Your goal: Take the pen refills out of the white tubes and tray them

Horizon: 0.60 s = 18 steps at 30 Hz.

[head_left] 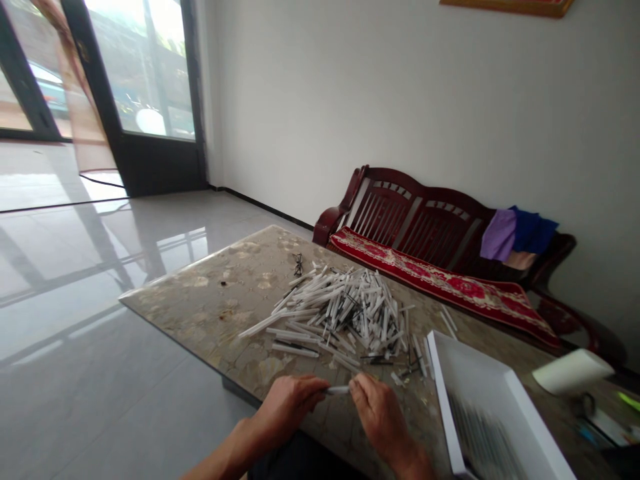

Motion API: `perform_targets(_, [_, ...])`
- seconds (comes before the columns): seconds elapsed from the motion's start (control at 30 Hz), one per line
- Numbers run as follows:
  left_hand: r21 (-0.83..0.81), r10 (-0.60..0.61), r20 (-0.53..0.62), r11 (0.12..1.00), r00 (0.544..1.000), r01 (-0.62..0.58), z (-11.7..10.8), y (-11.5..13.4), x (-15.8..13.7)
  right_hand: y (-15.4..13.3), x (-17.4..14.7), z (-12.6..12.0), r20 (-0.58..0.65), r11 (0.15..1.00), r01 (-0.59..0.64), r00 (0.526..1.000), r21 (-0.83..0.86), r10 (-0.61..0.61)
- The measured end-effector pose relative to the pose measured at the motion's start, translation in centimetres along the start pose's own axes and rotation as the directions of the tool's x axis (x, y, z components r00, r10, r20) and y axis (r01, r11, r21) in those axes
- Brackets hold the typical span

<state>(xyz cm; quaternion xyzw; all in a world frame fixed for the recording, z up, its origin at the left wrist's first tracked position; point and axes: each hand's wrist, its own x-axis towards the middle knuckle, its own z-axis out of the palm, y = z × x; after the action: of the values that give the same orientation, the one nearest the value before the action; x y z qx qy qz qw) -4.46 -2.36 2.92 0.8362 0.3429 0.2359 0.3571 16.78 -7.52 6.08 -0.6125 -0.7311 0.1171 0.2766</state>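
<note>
Between my two hands, near the table's front edge, is a thin whitish tube (339,390) with a darker part by the left fingers. My left hand (295,400) pinches its left end, and my right hand (376,408) has closed fingers on the right end. Just beyond lies a loose heap of slim white and dark sticks (350,307), whose exact kind I cannot make out. To the right of my hands stands an open white box (436,393). Thin dark sticks (485,433) lie side by side in it, blurred.
The patterned table (200,300) has a small dark tangled bundle (298,265) behind the heap. Beyond the box lies a pale roll (573,371). A dark red wooden bench (400,213) with a floral cover (440,280) and draped cloths (520,233) stands behind the table.
</note>
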Motion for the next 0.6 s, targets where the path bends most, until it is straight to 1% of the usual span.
perform_targets(0.07, [0.02,0.007,0.006,1.0,1.0,-0.007,-0.03,0.25,0.04,0.04,-0.11,0.18,0.02,0.998,-0.065,0.998,-0.007,0.065])
perform_targets(0.1, [0.025,0.005,0.007,1.0,1.0,-0.005,-0.07,0.32,0.06,0.03,-0.14,0.16,0.027,0.998,-0.069,0.997,0.006,0.069])
perform_targets(0.17, [0.019,-0.001,0.01,1.0,1.0,0.0,-0.15,0.36,0.08,-0.02,-0.19,-0.05,0.016,0.999,-0.015,1.0,0.047,0.014])
perform_targets(0.23, [0.007,0.001,0.017,1.0,1.0,-0.001,-0.2,0.35,0.06,-0.01,-0.27,-0.18,-0.03,0.996,0.058,0.998,0.064,-0.056])
perform_targets(0.27, [0.002,0.007,0.023,1.0,1.0,-0.007,-0.22,0.38,0.04,0.03,-0.33,-0.15,-0.051,0.996,0.07,0.996,0.058,-0.067])
perform_targets(0.33, [0.002,0.026,0.031,1.0,0.999,-0.026,-0.27,0.51,0.03,0.15,-0.48,0.04,-0.058,0.999,0.023,0.998,0.041,-0.021])
perform_targets(0.4, [0.01,0.038,0.032,0.999,0.999,-0.039,-0.37,0.68,0.07,0.21,-0.59,0.19,-0.019,0.997,-0.059,0.998,0.052,0.06])
perform_targets(0.43, [0.016,0.035,0.03,0.999,0.999,-0.035,-0.45,0.75,0.1,0.2,-0.62,0.19,0.004,0.995,-0.081,0.997,0.061,0.081])
perform_targets(0.5, [0.018,0.016,0.03,1.0,0.999,-0.017,-0.67,0.86,0.15,0.13,-0.59,0.09,0.024,0.996,-0.049,0.999,0.072,0.047])
perform_targets(0.6, [0.007,0.012,0.04,1.0,0.999,-0.012,-0.99,1.0,0.06,0.17,-0.49,0.17,-0.02,0.997,0.058,0.998,0.057,-0.057])
